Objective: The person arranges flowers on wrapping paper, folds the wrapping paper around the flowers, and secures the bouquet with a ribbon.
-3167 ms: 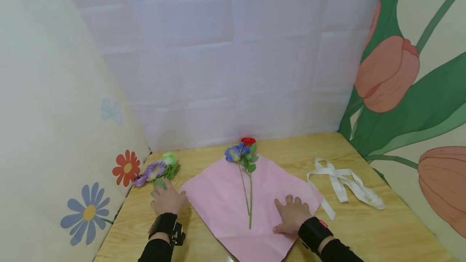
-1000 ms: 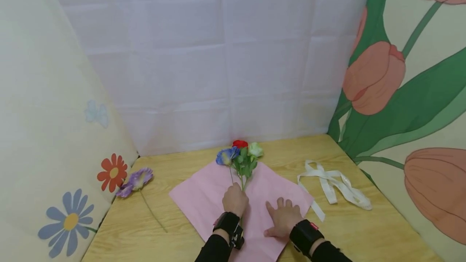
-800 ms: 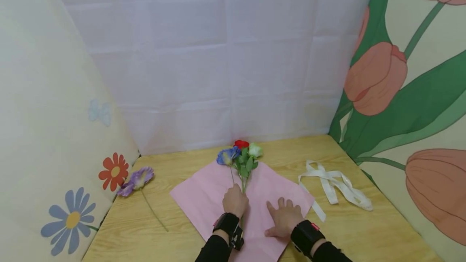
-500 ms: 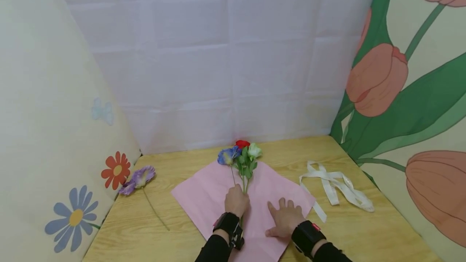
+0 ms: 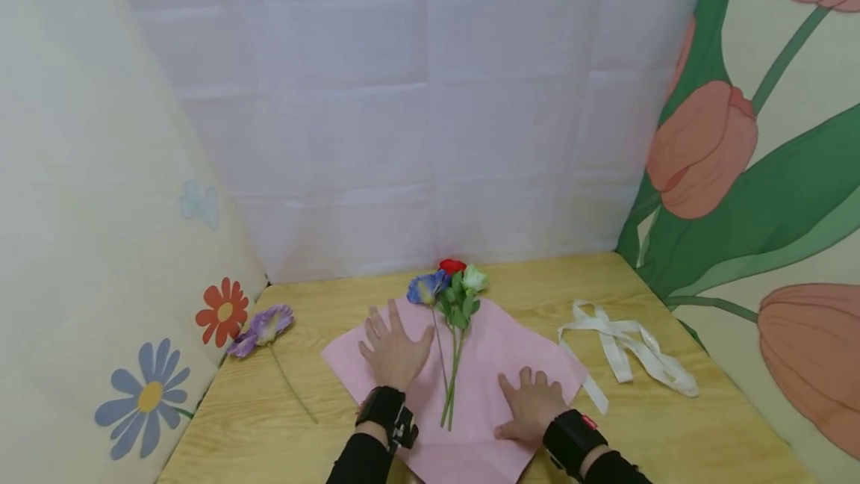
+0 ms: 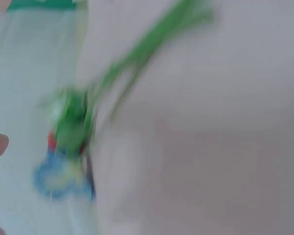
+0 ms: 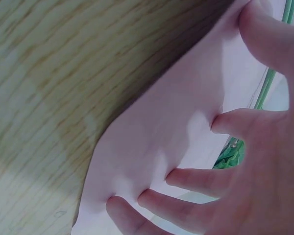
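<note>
On the pink wrapping paper lie a blue flower, a red rose and a pale green flower, their stems side by side and their heads past the paper's far corner. My left hand, fingers spread, is over the paper just left of the stems and holds nothing; whether it touches the paper I cannot tell. Fingers spread, my right hand presses on the paper's right part, and its fingertips touch the sheet in the right wrist view. The left wrist view is blurred.
A purple flower with a thin stem lies at the table's left, against the painted side wall. White ribbon lies loosely looped on the right of the wooden table. A white sheet hangs behind the table.
My left hand brought the pale green flower from the left onto the paper beside the others, then let go of its stem and moved left, fingers spreading. My right hand stayed on the paper.
</note>
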